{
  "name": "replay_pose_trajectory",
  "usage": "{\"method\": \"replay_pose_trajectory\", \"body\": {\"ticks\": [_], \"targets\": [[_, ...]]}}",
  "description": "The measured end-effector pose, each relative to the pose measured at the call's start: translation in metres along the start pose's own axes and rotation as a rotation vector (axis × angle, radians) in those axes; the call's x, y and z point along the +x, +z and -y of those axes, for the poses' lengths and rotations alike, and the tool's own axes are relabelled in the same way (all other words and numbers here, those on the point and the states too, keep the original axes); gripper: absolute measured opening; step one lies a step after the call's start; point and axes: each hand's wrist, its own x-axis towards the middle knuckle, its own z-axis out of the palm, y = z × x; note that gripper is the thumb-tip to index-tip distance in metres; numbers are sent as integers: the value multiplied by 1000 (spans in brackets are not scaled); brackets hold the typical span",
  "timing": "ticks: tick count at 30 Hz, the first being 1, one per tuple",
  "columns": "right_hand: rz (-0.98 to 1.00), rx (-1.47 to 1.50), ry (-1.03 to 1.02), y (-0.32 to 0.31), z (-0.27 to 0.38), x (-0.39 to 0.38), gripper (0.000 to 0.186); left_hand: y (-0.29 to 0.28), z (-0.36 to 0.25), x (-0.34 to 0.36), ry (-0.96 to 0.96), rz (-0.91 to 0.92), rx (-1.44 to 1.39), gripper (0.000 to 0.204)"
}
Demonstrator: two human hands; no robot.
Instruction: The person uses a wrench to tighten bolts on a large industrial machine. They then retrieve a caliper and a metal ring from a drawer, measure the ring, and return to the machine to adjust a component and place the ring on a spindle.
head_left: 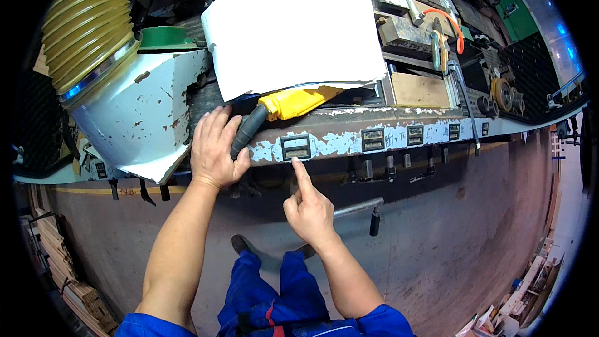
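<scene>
My left hand [214,146] rests on the front edge of a worn, light-blue machine bed [331,143], fingers stretched forward. Its thumb lies beside the black rubber sleeve [249,130] of a yellow control pendant [296,105]. White paper sheets [293,37] partly cover that pendant. My right hand [311,212] points with its index finger, the tip at the lower rim of a small black-framed window [295,147] in the bed's edge. The other right fingers are curled, and nothing shows in them.
A ribbed yellow hose [90,22] joins a chipped pale-blue hood [140,112] at left. Tools, metal blocks [405,34] and an orange hose [458,28] lie at right. A crank handle [374,218] sticks out below the edge. Stacked boards [75,274] stand at lower left.
</scene>
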Motion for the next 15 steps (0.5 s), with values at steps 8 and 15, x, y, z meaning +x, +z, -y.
{"method": "replay_pose_trajectory", "body": {"ticks": [8, 15], "targets": [[58, -2, 50, -3, 2, 0, 83, -2, 0, 1, 8, 3, 5, 67], [-216, 262, 62, -51, -28, 10, 68, -3, -4, -1, -21, 30, 44, 66]]}}
